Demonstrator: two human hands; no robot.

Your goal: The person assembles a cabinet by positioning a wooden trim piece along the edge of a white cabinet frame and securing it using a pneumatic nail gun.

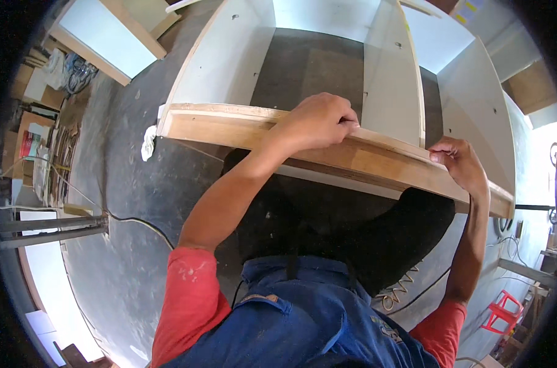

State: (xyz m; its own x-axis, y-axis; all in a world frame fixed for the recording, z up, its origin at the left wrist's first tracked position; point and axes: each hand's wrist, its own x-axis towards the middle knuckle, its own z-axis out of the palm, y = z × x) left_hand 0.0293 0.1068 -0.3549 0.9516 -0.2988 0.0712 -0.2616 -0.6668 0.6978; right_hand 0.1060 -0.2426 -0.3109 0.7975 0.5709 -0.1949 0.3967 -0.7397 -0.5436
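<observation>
A large cabinet carcass with white inner panels (392,80) lies before me, its long wooden edge rail (229,127) running across the view. My left hand (320,122) rests on the middle of that rail, its fingers curled together at the upper edge. What they pinch, if anything, is hidden. Farther right, my right hand (459,161) is at the same rail, just beside the end of a white divider panel. Its thumb and fingers are bent together against the top edge, and anything between them is too small to make out.
A white-topped wooden panel piece (109,40) stands at the upper left. Scrap wood (60,156) lies along the left side. A cable (140,222) crosses the dark floor (131,190), and a coiled hose (395,297) lies beside my leg. A red plastic stool (504,311) is at the right.
</observation>
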